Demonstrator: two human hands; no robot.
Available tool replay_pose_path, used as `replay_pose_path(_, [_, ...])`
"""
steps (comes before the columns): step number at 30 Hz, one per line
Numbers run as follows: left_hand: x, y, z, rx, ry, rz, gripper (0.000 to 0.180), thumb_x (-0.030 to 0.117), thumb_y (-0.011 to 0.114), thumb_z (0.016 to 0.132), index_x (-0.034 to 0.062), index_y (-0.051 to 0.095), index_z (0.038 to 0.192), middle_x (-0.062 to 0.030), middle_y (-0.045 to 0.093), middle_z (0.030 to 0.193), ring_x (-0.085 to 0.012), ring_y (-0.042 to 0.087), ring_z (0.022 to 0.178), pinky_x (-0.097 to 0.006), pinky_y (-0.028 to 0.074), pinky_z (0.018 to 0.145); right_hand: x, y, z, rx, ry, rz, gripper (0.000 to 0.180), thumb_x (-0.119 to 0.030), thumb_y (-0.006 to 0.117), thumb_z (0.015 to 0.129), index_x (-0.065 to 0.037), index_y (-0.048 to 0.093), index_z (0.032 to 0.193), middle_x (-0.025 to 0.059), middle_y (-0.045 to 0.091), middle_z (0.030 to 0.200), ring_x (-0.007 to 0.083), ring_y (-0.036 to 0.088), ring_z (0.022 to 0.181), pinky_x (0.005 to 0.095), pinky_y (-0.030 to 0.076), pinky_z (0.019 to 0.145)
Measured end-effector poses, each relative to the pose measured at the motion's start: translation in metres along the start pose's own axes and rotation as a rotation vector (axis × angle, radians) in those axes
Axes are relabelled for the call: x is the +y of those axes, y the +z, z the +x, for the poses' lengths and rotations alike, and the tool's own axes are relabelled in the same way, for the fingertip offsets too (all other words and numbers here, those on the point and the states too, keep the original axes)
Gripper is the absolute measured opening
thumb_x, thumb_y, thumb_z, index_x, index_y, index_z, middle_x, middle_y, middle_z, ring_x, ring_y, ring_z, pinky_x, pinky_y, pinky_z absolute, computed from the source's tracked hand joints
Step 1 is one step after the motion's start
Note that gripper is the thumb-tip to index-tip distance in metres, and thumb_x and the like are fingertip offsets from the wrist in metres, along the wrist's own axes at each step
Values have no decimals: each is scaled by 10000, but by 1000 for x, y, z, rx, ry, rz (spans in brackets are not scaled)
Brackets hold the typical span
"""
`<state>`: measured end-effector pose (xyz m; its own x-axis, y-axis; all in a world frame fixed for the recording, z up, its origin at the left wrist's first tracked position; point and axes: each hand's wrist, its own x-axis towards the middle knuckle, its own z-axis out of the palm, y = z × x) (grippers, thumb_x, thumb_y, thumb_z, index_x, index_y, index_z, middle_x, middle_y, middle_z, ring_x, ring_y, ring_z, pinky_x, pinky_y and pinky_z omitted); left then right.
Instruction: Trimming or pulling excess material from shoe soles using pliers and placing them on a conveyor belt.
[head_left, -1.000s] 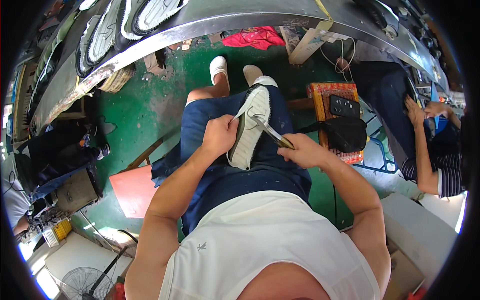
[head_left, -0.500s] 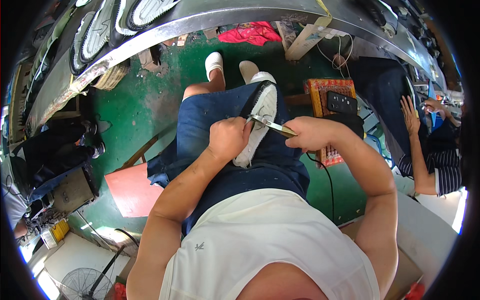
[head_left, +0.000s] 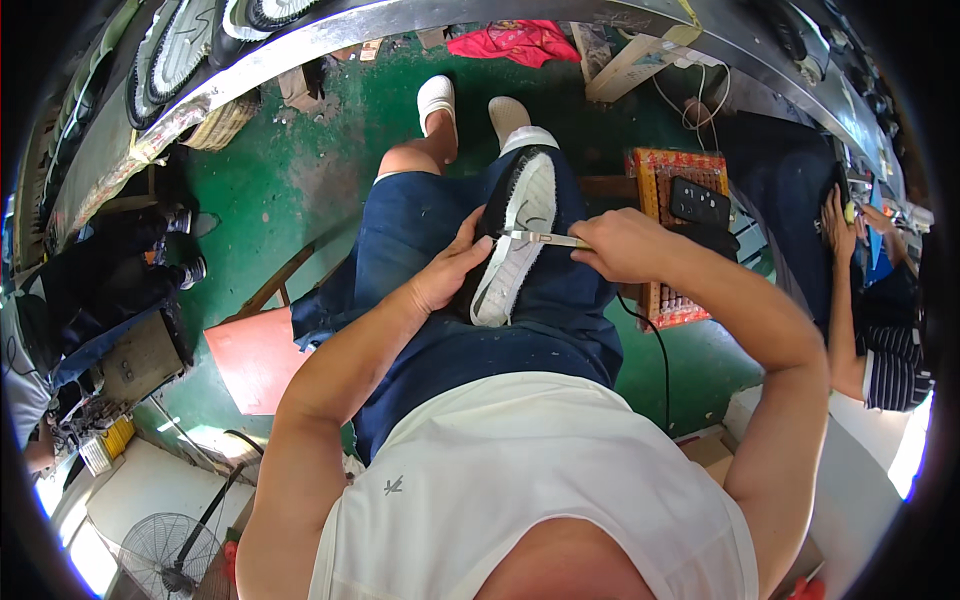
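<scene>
Across my lap, on dark blue denim (head_left: 400,225), lies a shoe (head_left: 505,275) with its whitish underside up and black upper material around the edge. My left hand (head_left: 452,268) grips its left side, thumb near the rim and fingers partly hidden beneath the black edge. My right hand (head_left: 622,245) is closed around the handles of metal pliers (head_left: 548,239). The pliers reach leftward over the middle of the underside, and their jaws meet the left edge beside my left thumb. Whether the jaws pinch the material is too small to tell.
A metal-edged bench (head_left: 330,38) curves across the far side, with several shoes (head_left: 180,50) at its left. A black phone (head_left: 699,202) lies on a beaded seat (head_left: 680,165) at my right. Another person's arm (head_left: 845,300) is farther right. A fan (head_left: 170,560) stands lower left.
My left hand has opened from a fist at the edge to a grip along the shoe's side. The pliers have turned from slanting to nearly level, and my right hand has risen slightly.
</scene>
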<state>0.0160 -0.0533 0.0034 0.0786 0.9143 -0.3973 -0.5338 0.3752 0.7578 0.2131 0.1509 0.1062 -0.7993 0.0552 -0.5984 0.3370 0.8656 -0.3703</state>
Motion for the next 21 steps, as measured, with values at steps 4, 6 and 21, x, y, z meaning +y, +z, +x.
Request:
replay_pose_path(4, [-3, -11, 9, 40, 91, 275, 942, 380, 666, 973, 104, 46, 1626, -110, 292, 1603, -218, 303, 1463, -356, 230, 1212, 21, 52, 16, 340, -126, 244, 240, -265, 695, 906, -53, 652, 1010, 150, 693, 876, 398, 676, 820, 482, 533, 713])
replay_pose_path(6, [-4, -12, 13, 49, 100, 291, 980, 298, 726, 939, 113, 53, 1627, -107, 304, 1594, -221, 304, 1460, -351, 228, 1209, 23, 61, 13, 442, -124, 329, 246, -269, 713, 890, -63, 656, 1013, 144, 689, 876, 393, 673, 818, 479, 531, 713])
replay_pose_path(21, [-22, 13, 11, 417, 246, 793, 774, 247, 603, 981, 138, 179, 1620, -265, 335, 1562, -431, 400, 1405, -420, 358, 1149, -19, 56, 22, 223, 214, 781, 284, -267, 617, 978, -2, 618, 875, 74, 653, 684, 182, 634, 617, 349, 511, 612])
